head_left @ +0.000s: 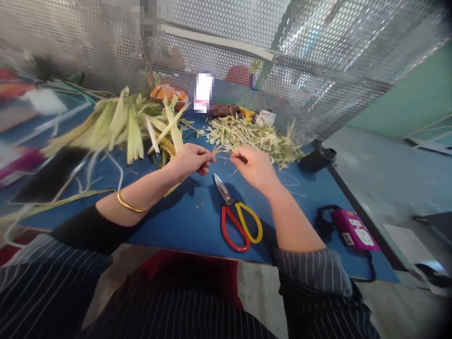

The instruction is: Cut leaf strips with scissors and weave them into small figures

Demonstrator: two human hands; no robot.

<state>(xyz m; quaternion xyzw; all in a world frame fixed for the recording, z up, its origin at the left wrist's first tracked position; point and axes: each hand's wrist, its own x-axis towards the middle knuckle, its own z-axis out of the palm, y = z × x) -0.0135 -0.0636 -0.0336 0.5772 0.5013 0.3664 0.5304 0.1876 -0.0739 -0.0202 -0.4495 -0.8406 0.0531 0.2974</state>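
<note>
My left hand [193, 161] is closed in a pinch on a thin bundle of dry husk strands [218, 149], whose tips stick out past the fingertips. A little to the right, my right hand [251, 167] pinches a thin white thread [223, 157] that spans the small gap between the hands. Loose thread trails to the right of my right wrist. Below both hands, scissors [229, 201] with one red and one yellow handle lie on the blue table [197, 230], blades pointing up and left. Neither hand touches them.
Pale husks [122, 122] are heaped at the back left. Shredded husk pieces [247, 136] lie behind my right hand. A phone-like bright screen [203, 92] stands at the back, before a perforated metal panel [226, 42]. At the right are a black cylinder [316, 160] and purple box [355, 230].
</note>
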